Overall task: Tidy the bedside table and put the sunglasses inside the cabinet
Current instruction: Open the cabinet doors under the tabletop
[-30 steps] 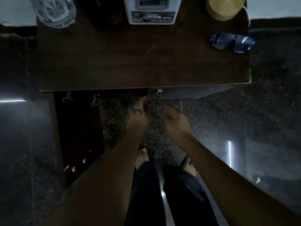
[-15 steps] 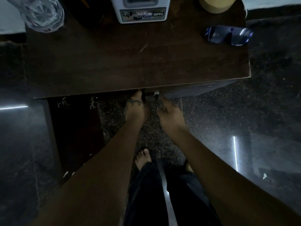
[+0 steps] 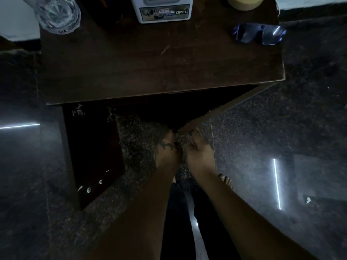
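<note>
Dim bedside table (image 3: 161,72), right door (image 3: 221,111) now ajar

The dark wooden table (image 3: 150,68) is carrying a white box (image 3: 162,11); a glass (image 3: 57,14) is sitting left of it, a tape roll (image 3: 244,2) and sunglasses (image 3: 260,35) right.

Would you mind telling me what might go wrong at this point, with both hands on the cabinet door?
1. The sunglasses lie at the table's right edge; a jolt from the door might knock them off.
2. The glass stands at the far left corner and could tip likewise.
3. The left hand and right hand crowd the door's edge, so fingers could get pinched.
</note>
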### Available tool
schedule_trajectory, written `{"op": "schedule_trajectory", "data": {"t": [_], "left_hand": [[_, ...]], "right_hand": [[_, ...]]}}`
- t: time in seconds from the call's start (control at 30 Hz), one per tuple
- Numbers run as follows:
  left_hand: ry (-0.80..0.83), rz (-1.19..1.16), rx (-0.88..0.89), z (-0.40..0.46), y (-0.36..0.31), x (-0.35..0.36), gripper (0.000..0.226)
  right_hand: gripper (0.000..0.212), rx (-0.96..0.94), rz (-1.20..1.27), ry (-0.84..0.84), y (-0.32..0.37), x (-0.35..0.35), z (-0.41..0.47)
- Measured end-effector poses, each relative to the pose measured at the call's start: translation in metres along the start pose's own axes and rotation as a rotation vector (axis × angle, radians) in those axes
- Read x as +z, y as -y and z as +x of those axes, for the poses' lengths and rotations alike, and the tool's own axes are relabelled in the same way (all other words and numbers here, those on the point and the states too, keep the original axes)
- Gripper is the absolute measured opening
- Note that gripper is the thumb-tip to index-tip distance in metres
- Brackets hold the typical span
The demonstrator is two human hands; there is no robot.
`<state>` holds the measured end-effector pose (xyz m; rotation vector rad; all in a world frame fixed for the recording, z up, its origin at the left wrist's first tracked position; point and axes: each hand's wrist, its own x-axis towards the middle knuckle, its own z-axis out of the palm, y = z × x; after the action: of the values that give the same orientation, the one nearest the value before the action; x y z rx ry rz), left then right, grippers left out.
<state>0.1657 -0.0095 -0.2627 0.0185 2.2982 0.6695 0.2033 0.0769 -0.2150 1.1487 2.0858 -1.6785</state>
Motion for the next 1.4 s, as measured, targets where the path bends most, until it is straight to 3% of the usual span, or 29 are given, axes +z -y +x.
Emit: {"op": "schedule_trajectory", "data": {"t": [0.17,0.33,0.43,0.53,0.63,0.73,0.87,1.0,1.2,1.4], "left_hand": [[-0.069,0.045,0.026,-0.022,0.013,0.041,0.051],[0.103,0.116,-0.013,-0.07,-0.017,0.048,0.043],[-0.124,0.181,-0.005,-0.091,-0.039,0.058,0.053],[0.036,0.132,0.092,-0.111,-0.048,0.079,0.045],[-0.027,0.066,0.169,-0.116,-0.044,0.112,0.022],[0.1,0.07,0.213,-0.124,-0.059,0.13,0.032],[0.106,0.084,0.152,-0.126,-0.074,0.142,0.039],[0.27,0.059,0.212,-0.128,-0.094,0.146,0.044],[0.394,0.081,0.185,-0.121,-0.11,0.168,0.053],[0.42,0.109,0.218,-0.117,-0.123,0.165,0.049]], "right_hand": [[0.046,0.001,-0.003,-0.076,-0.028,-0.014,-0.02],[0.037,0.097,0.039,-0.125,-0.052,-0.035,-0.039],[0.024,0.1,0.041,-0.221,-0.059,-0.053,-0.052],[0.024,0.12,-0.056,-0.298,-0.071,-0.073,-0.059],[0.019,0.126,-0.137,-0.325,-0.083,-0.094,-0.063],[0.015,0.1,-0.202,-0.352,-0.091,-0.115,-0.065],[0.016,0.112,-0.23,-0.385,-0.097,-0.14,-0.066],[0.019,0.093,-0.262,-0.384,-0.104,-0.16,-0.065],[0.018,0.129,-0.302,-0.391,-0.115,-0.182,-0.062],[0.015,0.118,-0.361,-0.383,-0.113,-0.191,-0.059]]}}
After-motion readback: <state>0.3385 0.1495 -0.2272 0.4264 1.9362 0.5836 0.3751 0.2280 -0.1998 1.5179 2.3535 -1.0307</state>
